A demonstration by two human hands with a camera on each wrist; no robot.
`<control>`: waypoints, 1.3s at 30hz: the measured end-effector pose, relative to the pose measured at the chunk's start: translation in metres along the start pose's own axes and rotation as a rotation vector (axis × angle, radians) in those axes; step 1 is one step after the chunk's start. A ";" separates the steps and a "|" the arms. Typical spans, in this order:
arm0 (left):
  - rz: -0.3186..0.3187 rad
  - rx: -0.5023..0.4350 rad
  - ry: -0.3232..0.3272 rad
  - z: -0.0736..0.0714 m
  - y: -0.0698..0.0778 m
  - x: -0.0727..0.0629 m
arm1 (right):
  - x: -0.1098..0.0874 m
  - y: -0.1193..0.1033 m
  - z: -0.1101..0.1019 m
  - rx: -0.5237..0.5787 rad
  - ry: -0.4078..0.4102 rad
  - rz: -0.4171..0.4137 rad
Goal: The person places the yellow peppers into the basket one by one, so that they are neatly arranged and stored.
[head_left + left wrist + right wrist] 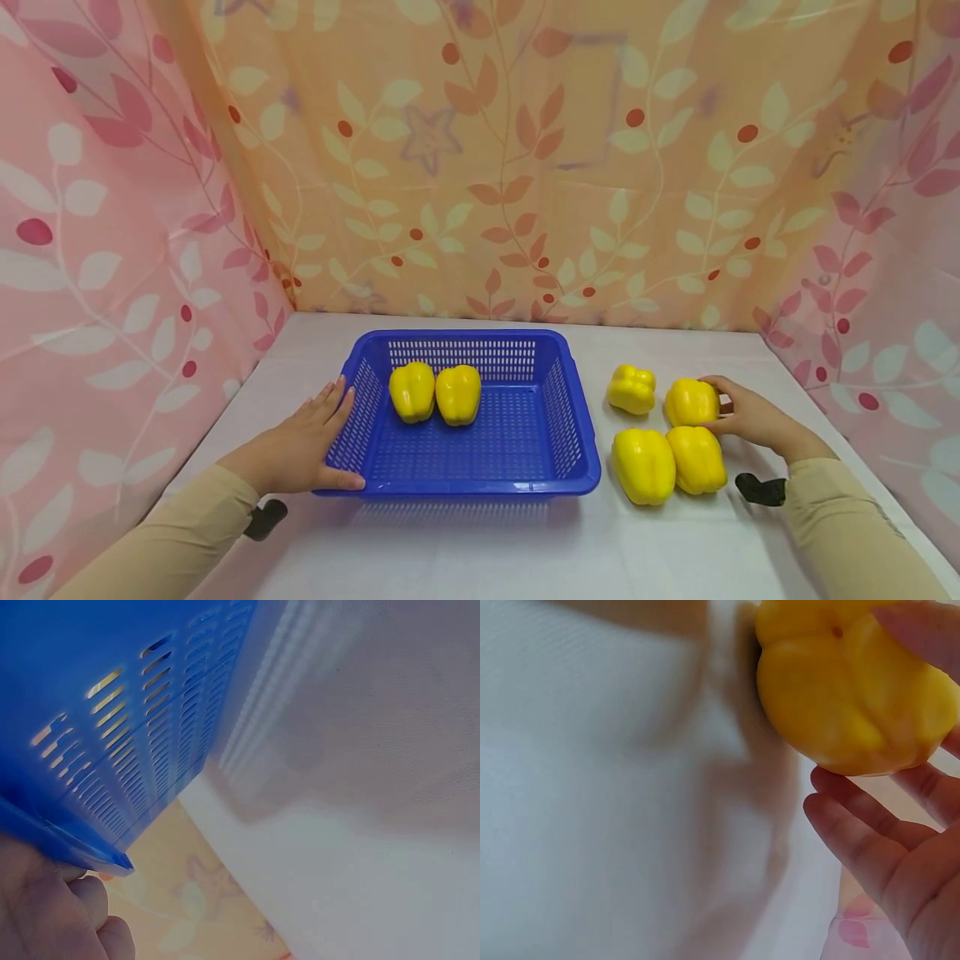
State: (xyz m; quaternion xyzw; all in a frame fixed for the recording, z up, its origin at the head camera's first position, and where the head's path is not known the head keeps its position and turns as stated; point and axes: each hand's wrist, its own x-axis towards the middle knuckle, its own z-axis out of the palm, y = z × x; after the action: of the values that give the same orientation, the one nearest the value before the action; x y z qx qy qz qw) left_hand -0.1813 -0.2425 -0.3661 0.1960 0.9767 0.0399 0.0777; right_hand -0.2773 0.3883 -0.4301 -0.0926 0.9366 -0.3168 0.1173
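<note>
My left hand (311, 442) rests along the left rim of a blue plastic basket (465, 488), fingers extended and thumb over the front corner. The left wrist view shows this hand (56, 915) against the rim, beside the slotted wall (150, 697). Two yellow bell peppers (412, 392) (458, 395) lie inside the basket, towards its back left. On the right, my right hand (753, 419) grips a yellow bell pepper (690, 402) from its right side. The right wrist view shows the thumb on this pepper (847, 690) and fingers on its other side, with two fingers extended below.
Beside the gripped pepper are a smaller-looking yellow bell pepper (632, 389) and, nearer the front, two more yellow bell peppers (644, 467) (697, 460). All are on a white-covered table (465, 554). Patterned curtains (510, 167) enclose the back and both sides.
</note>
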 end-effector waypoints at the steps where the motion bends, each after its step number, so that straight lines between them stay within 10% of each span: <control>1: 0.000 0.000 0.000 0.000 0.000 0.000 | -0.001 0.000 0.000 -0.002 0.001 0.004; 15: -0.009 0.009 0.000 0.006 -0.003 0.002 | -0.005 -0.002 -0.017 -0.023 0.048 -0.002; 39: 0.004 0.007 0.010 -0.001 0.000 0.000 | 0.010 -0.069 -0.042 0.028 0.069 -0.185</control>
State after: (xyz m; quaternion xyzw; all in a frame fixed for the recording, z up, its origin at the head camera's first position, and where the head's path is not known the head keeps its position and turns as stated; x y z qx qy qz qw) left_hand -0.1811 -0.2424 -0.3654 0.1980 0.9768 0.0377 0.0722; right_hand -0.2919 0.3554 -0.3570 -0.1661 0.9231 -0.3422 0.0563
